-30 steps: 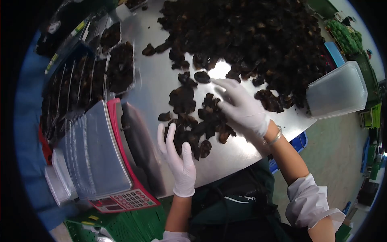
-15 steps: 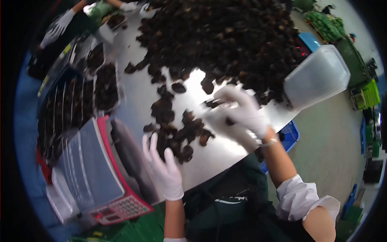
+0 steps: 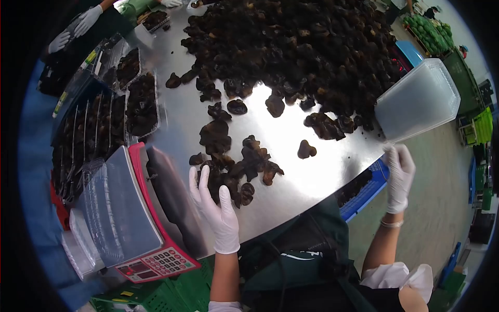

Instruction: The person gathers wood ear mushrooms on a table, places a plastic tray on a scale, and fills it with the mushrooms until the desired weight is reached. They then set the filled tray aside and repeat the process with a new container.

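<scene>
Dark wood-ear-like pieces form a large pile (image 3: 291, 47) on the metal table (image 3: 280, 208). A smaller cluster (image 3: 249, 161) lies nearer the front. My left hand (image 3: 218, 216), in a white glove, is spread at the left edge of this cluster, fingertips by the dark pieces. My right hand (image 3: 399, 174), also gloved, is raised beyond the table's right edge, just below the stack of clear plastic trays (image 3: 418, 101). Its fingers are curled together, and anything between them is too small to make out. A single dark piece (image 3: 306, 149) lies between the hands.
A red-framed scale (image 3: 156, 229) stands at the left with a clear tray (image 3: 104, 213) on it. Filled trays (image 3: 141, 104) are behind it. A blue basket (image 3: 366, 192) sits below the table's right edge. A co-worker's gloved hands (image 3: 86, 22) show at the upper left.
My right hand has moved right, from above the table to past its edge. My left hand has stayed nearly in place. The single dark piece now shows uncovered on the table.
</scene>
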